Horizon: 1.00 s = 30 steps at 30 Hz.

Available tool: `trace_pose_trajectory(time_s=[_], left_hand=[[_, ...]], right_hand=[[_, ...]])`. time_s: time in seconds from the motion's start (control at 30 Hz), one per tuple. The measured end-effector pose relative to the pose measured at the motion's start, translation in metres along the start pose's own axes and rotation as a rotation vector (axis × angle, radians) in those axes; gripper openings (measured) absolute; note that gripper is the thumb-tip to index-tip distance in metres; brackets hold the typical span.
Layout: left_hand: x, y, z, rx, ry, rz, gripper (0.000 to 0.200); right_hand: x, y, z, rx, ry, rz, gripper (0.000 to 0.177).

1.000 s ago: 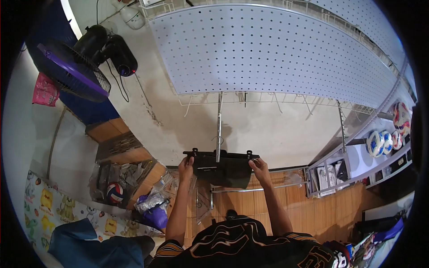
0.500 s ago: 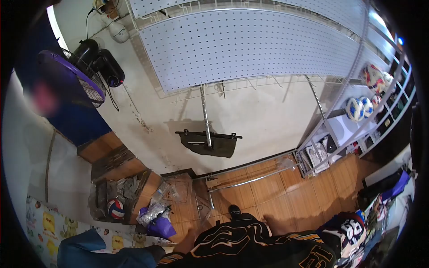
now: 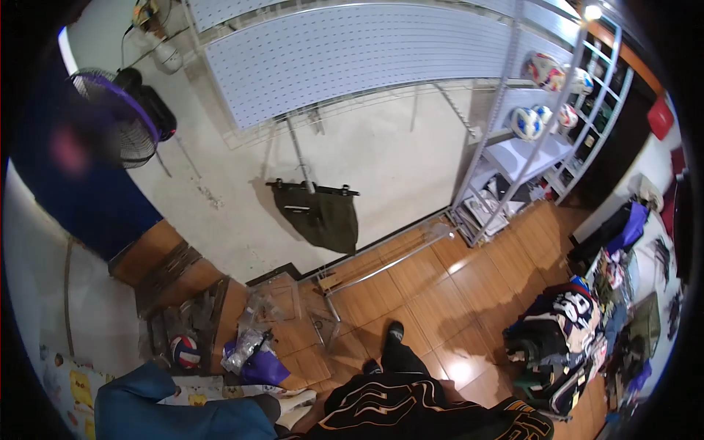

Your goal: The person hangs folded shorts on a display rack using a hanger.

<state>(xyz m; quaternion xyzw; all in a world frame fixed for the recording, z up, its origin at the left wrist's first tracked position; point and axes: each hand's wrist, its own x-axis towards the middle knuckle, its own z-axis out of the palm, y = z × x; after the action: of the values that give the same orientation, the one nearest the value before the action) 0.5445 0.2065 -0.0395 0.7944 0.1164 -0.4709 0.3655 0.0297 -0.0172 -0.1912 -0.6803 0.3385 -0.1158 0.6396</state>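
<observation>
Neither of my hands shows in the head view. A dark green garment on a black clip hanger (image 3: 320, 213) hangs from a chrome rail (image 3: 299, 158) that sticks out from the wall under the white pegboard (image 3: 352, 59). Nothing touches the garment. At the bottom edge I see my black patterned shirt (image 3: 411, 411) and one dark shoe (image 3: 394, 334) on the wooden floor.
A purple fan (image 3: 121, 117) stands at upper left. Balls (image 3: 543, 117) sit on white shelving at upper right. A heap of clothes (image 3: 565, 337) lies on the floor at right. Plastic bags, a volleyball (image 3: 185, 350) and a low chrome rack (image 3: 381, 271) sit near my feet. A blue cloth (image 3: 176, 411) is at lower left.
A second ago both hands held the hanger on the rail. They let go and dropped out of view. The view has swung right and the garment now hangs free, farther from me.
</observation>
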Motion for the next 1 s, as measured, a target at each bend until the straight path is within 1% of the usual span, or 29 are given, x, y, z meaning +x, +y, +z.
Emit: trace_pose_trajectory(time_s=[0.03,0.07,0.1,0.13,0.17,0.23,0.3,0.37,0.4,0.43,0.47,0.5,0.53,0.6,0.63,0.7,0.73,0.8,0.83,0.87,0.9,0.93,1.0], left_hand=[[-0.011,0.013,0.004,0.041,0.006,0.018,0.039],[0.011,0.025,0.010,0.065,-0.053,-0.040,0.035],[0.027,0.041,0.015,0.099,-0.113,-0.099,0.030],[0.030,0.057,0.019,0.145,-0.138,-0.082,0.030],[0.031,0.076,0.026,0.175,-0.147,-0.068,0.028],[0.037,0.100,0.040,0.256,-0.183,-0.030,0.026],[0.050,0.117,0.062,0.322,-0.233,0.088,0.020],[0.028,0.138,0.089,0.431,-0.293,0.151,0.019],[0.016,0.146,0.106,0.486,-0.322,0.193,0.018],[0.009,0.146,0.125,0.544,-0.358,0.214,0.018],[0.003,0.142,0.144,0.569,-0.385,0.189,0.018],[-0.004,0.136,0.165,0.596,-0.410,0.161,0.019],[-0.010,0.127,0.187,0.659,-0.449,0.178,0.019],[-0.024,0.100,0.233,0.880,-0.546,0.215,0.015],[-0.036,0.081,0.258,0.940,-0.583,0.229,0.015],[-0.067,0.036,0.310,0.974,-0.564,0.186,0.027],[-0.087,0.016,0.332,1.031,-0.593,0.207,0.027],[-0.142,-0.021,0.374,1.131,-0.662,0.267,0.029],[-0.168,-0.036,0.393,1.205,-0.722,0.296,0.030],[-0.187,-0.050,0.413,1.269,-0.754,0.314,0.030],[-0.203,-0.066,0.431,1.357,-0.809,0.324,0.024],[-0.218,-0.084,0.447,1.447,-0.863,0.332,0.019],[-0.240,-0.117,0.475,1.531,-0.939,0.360,0.017]], right_hand=[[0.061,-0.073,0.012,-0.461,0.096,0.562,0.026],[0.069,-0.172,0.017,0.084,0.531,0.910,0.023],[0.071,-0.179,0.019,0.294,0.714,0.879,0.018],[0.069,-0.184,0.012,0.377,0.687,0.861,0.021],[0.063,-0.200,0.007,0.392,0.696,0.828,0.023],[0.048,-0.211,0.000,0.479,0.779,0.777,0.027],[0.018,-0.218,-0.004,0.556,0.865,0.756,0.027],[-0.024,-0.210,0.003,0.629,0.954,0.726,0.028],[-0.050,-0.201,0.011,0.667,1.015,0.728,0.028],[-0.076,-0.193,0.021,0.685,1.066,0.795,0.028],[-0.103,-0.182,0.031,0.705,1.118,0.862,0.029],[-0.133,-0.173,0.043,0.753,1.135,0.901,0.030],[-0.165,-0.167,0.058,0.798,1.199,0.904,0.030],[-0.231,-0.149,0.097,1.030,1.317,1.004,0.032],[-0.265,-0.127,0.125,1.076,1.376,1.005,0.032],[-0.330,-0.073,0.181,1.293,1.422,0.958,0.032],[-0.356,-0.065,0.200,1.341,1.474,0.943,0.032],[-0.398,-0.054,0.242,1.451,1.629,1.145,0.032],[-0.418,-0.042,0.265,1.511,1.678,1.132,0.032],[-0.437,-0.024,0.286,1.553,1.762,1.018,0.031],[-0.449,-0.016,0.310,1.588,1.847,0.901,0.031],[-0.454,-0.026,0.321,1.644,1.905,0.887,0.031],[-0.463,-0.061,0.307,1.589,2.095,0.914,0.029]])
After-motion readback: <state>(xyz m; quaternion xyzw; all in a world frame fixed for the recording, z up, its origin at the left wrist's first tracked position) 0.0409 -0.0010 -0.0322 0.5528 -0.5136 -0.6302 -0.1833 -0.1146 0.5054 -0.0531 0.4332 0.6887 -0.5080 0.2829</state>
